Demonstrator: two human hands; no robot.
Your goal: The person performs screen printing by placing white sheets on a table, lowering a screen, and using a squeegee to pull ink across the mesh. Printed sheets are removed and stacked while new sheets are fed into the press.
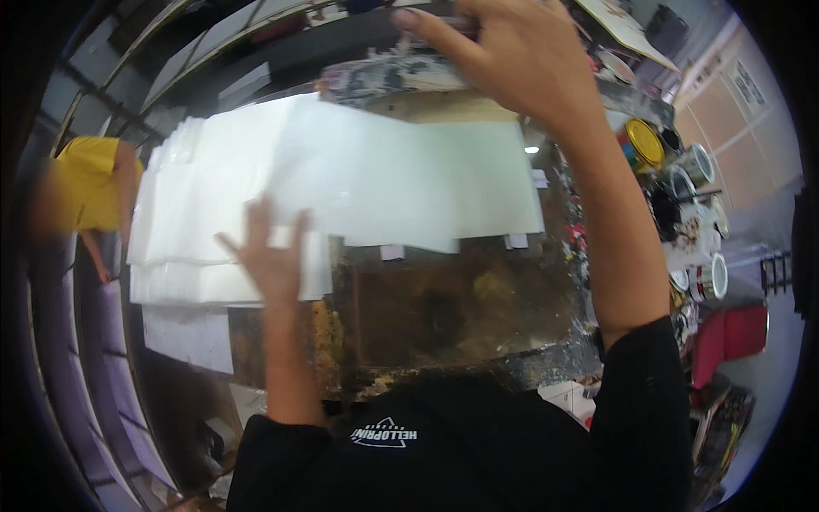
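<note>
My left hand [275,254], smeared by motion, is over the near part of a wide stack of white sheets [200,205], fingers spread and nothing visible in them. From that stack a translucent whitish sheet [375,175] reaches right, overlapping a pale greenish sheet [482,179] on the dark, stained work table [461,307]. Raised high at the far side is my right hand [529,60], thumb stretched out to the left. The top edge cuts off its other fingers, so whether it grips anything is hidden. Below it runs a paint-stained bar [384,78].
Small white tabs [392,252] stick out at the sheets' near edge. Open paint cans [698,164] and a yellow-lidded tub [641,143] crowd the right side. A red chair [732,334] stands farther right. At far left, a person in yellow [90,183] bends beside racks [111,341].
</note>
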